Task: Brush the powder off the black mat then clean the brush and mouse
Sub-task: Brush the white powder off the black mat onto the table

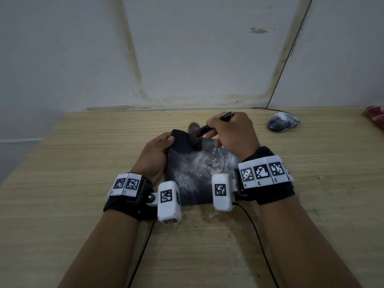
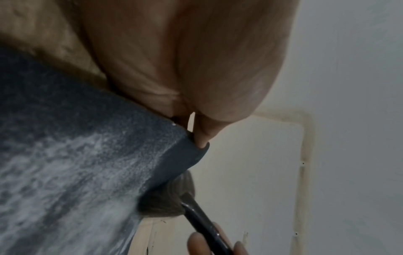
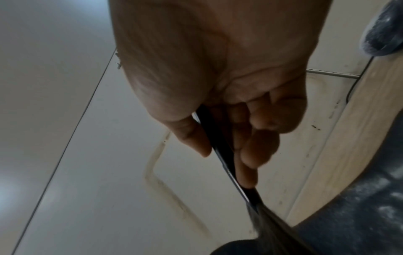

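**Brush set at the lifted far corner of the powdered mat**

Nearest the wearer, the front edge of the black mat (image 1: 199,163) is seen lying flat on the wooden surface (image 1: 83,204), with a faint dusting of white spilled just beyond that edge. White powder (image 1: 205,165) is spread thickly over the middle of the mat and toward its 3 o'clock side.

Farther on, the mat's 10 o'clock corner is pinched by the left hand (image 1: 155,154), thumb on top and fingers (image 2: 202,139) curled beneath, so that this corner is raised off the surface and the mat slopes down toward the wearer. The brush (image 1: 196,138) is held pen-fashion in the right hand (image 1: 232,136), whose fingers (image 3: 259,150) are closed round the black handle. The handle's long axis runs from about 2 o'clock down to 8 o'clock, with the bristles laid on the mat near its 12 o'clock edge.

The next stroke is judged to depend on this: the powder lies toward 6 o'clock of the bristles, downhill along the tilt, so a pull toward the wearer by the right hand would carry it off the near edge.

Farthest away, at 2 o'clock and well apart from the mat, the mouse (image 1: 283,121) is seen coated in powder, not yet cleaned.
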`<state>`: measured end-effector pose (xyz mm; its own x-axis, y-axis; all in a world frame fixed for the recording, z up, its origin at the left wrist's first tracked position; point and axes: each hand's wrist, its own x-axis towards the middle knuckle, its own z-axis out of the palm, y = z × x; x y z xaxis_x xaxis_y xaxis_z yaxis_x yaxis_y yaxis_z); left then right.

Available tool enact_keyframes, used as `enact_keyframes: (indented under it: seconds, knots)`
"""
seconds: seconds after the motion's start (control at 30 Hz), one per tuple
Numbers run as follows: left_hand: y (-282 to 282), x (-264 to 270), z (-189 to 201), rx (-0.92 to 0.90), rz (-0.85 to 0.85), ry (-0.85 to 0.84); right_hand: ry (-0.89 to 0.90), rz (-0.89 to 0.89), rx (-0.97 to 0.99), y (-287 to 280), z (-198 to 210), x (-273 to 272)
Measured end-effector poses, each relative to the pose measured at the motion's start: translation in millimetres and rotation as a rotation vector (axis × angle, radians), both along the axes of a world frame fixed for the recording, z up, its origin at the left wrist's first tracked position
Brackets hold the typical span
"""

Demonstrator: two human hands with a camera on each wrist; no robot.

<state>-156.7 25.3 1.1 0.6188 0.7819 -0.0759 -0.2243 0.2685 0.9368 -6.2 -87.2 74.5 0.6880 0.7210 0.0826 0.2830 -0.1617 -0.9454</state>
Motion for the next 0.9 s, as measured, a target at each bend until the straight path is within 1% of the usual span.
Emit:
enact_keyframes:
  seconds: [0.07,0.2,0.27,0.3,0.37,0.43,0.5,0.6,0.67,0.7,0.77,0.83,0.9]
  knots:
    - [-1.2,-2.1,-0.3,-0.003,0.001,0.002,-0.011,0.014,-0.042,-0.2,-1.4,-2.5]
    - [-2.0,-3.0,-0.2,-0.001,-0.003,0.003,0.035,-0.064,0.109,-0.3,1.8,-4.1]
    - [-1.0,-2.1,0.6,-0.003,0.001,0.005,0.024,-0.076,0.140,0.7,2.4,-3.5]
    - [-0.2,-1.8,1.1,-0.005,0.004,0.008,0.006,-0.073,0.115,1.4,2.0,-2.3]
    - [1.0,-1.5,1.6,-0.006,0.005,0.014,-0.027,-0.030,0.004,1.8,0.3,0.3]
    - [1.1,-1.8,1.0,-0.009,0.004,0.018,-0.027,0.005,-0.072,1.0,-1.5,1.1]
    - [-0.1,-2.5,0.8,-0.008,0.007,0.020,0.001,-0.031,-0.032,-0.2,-2.1,1.4]
    - [-1.9,-2.4,-0.1,-0.015,0.002,0.010,0.055,-0.100,0.099,-2.1,0.2,0.3]
    - [-3.0,-2.1,-0.1,-0.028,0.003,0.005,0.116,-0.051,0.154,-2.9,2.1,-0.8]
    - [-3.3,-2.0,0.0,-0.032,0.006,0.007,0.133,-0.006,0.146,-3.0,1.9,-1.3]
    - [-3.7,-2.4,0.2,-0.038,0.014,0.016,0.100,0.070,0.053,-3.7,0.7,-3.6]
    - [-3.1,-2.2,-0.9,-0.047,0.012,0.015,0.048,0.083,-0.021,-4.8,-0.2,-4.9]
    - [-2.7,-0.9,-1.5,-0.059,0.013,0.010,0.061,0.066,0.025,-6.6,1.6,-4.1]
